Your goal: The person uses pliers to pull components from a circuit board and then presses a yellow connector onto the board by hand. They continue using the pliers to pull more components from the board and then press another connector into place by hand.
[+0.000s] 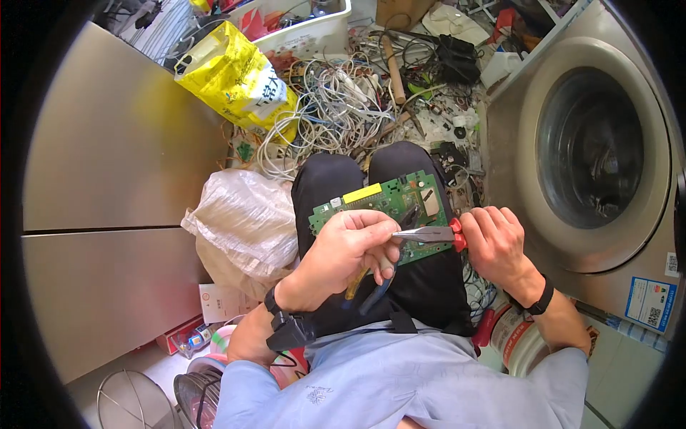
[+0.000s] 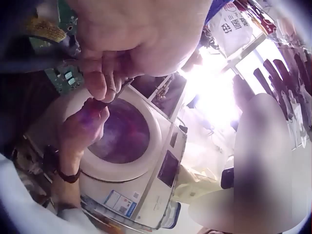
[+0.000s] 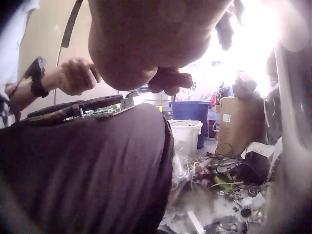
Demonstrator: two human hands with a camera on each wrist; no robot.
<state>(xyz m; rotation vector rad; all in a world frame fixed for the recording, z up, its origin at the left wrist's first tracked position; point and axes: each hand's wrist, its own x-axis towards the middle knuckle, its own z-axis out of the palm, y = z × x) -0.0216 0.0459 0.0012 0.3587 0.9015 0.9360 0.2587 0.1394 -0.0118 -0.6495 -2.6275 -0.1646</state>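
Note:
A green circuit board (image 1: 371, 200) lies across my black-trousered knees; its edge also shows in the wrist views (image 2: 63, 78) (image 3: 105, 111). My left hand (image 1: 379, 239) rests on the board's near edge and grips pliers (image 1: 371, 286) with blue and yellow handles, whose dark head (image 1: 409, 214) sits on the board. My right hand (image 1: 475, 229), at the board's right edge, grips a red-handled tool (image 1: 456, 236). Its flat metal tip (image 1: 421, 234) points left and meets the left hand's fingertips. The contact point on the board is hidden by the fingers.
A washing machine (image 1: 593, 150) stands close on the right and a steel cabinet (image 1: 107, 143) on the left. Ahead lie tangled wires (image 1: 336, 100), a yellow bag (image 1: 236, 79) and a white plastic bag (image 1: 243, 222). A bucket (image 1: 518, 336) sits by my right hip, a fan grille (image 1: 196, 393) at left.

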